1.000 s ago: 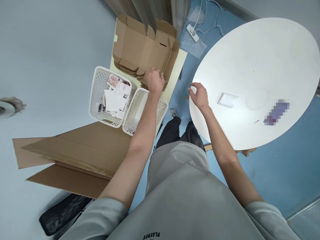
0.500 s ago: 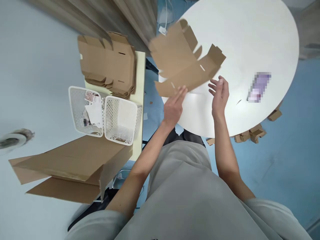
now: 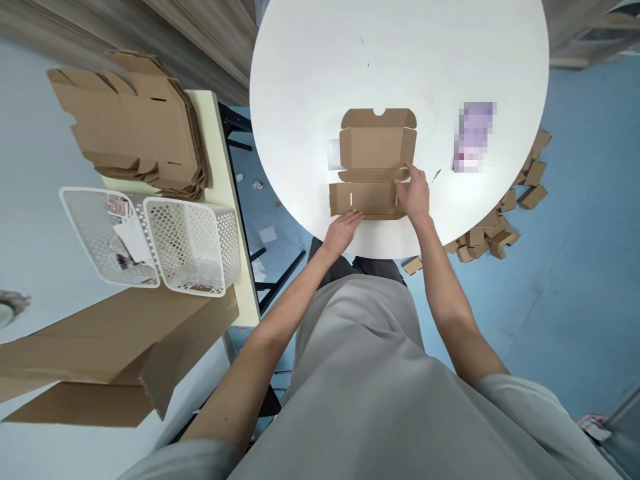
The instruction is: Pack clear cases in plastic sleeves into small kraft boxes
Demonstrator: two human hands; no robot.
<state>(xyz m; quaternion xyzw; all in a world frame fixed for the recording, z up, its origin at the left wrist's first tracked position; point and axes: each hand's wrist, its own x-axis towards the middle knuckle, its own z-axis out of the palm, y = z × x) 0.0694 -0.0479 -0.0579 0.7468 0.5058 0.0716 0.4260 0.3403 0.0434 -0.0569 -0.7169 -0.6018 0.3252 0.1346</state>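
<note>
A brown cardboard box blank [image 3: 377, 148] lies on the white round table [image 3: 400, 73], its notched flap toward the far side and two slits in the near panel. The fingers of my left hand [image 3: 343, 233] are close together on its near edge, left of centre; the thumb's grip is partly hidden. At the right end of the near panel, my right hand [image 3: 416, 193] has thumb and fingers bent around the side flap. A white flat piece [image 3: 334, 155] sticks out from beside the blank's left side.
A blurred purple item [image 3: 475, 137] lies on the table's right part. On the left side table stand a stack of flat box blanks [image 3: 135, 127] and two white baskets [image 3: 227, 247]. A large open carton [image 3: 100, 340] is nearer. Several small boxes [image 3: 480, 240] lie on the floor at right.
The box blank was held up, tilted, at the table's left edge; now it lies squared in front of me. My right hand came from free beside it to its right end. The view shifted.
</note>
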